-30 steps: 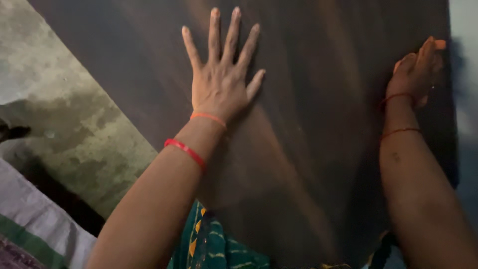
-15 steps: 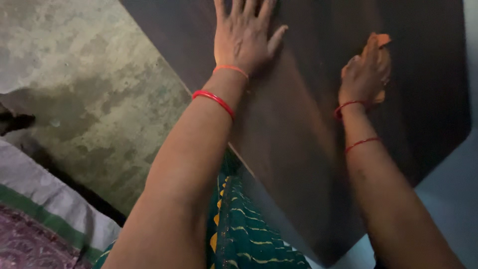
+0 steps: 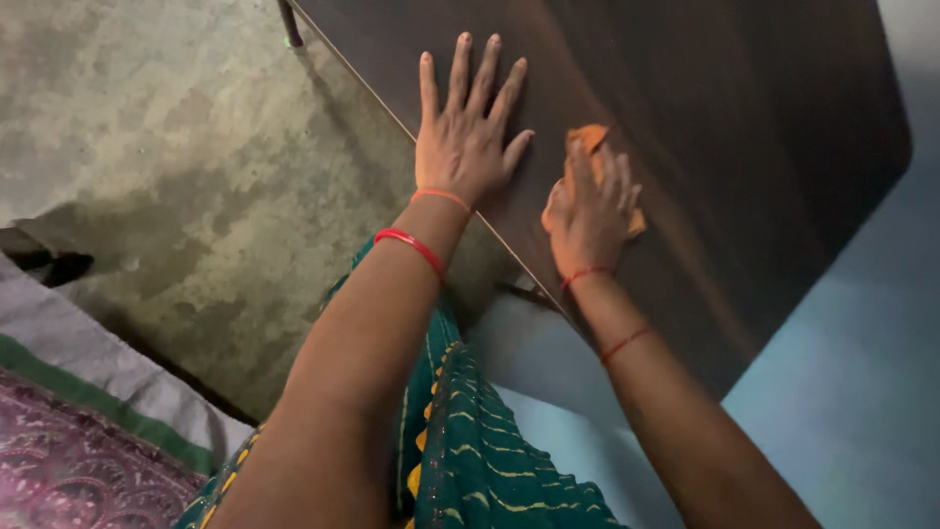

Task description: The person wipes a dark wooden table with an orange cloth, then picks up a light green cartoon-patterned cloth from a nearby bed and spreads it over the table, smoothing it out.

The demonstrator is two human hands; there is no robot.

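Head view shows the left hand (image 3: 465, 147) lying flat on the dark wooden counter (image 3: 744, 108) near its left edge, fingers spread and holding nothing, seemingly to brace the body. Just beside it, the right hand (image 3: 587, 217) presses an orange cloth (image 3: 587, 137) against the counter, fingers laid over it rather than clenched, as for wiping. Stained concrete floor (image 3: 176, 167) lies left.

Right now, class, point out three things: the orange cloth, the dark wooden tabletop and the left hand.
orange cloth (image 3: 587, 137), head view, its top corner above the fingers.
dark wooden tabletop (image 3: 744, 118), head view, bare surface right of the cloth.
left hand (image 3: 462, 147), head view, back of the hand, flat on the tabletop.
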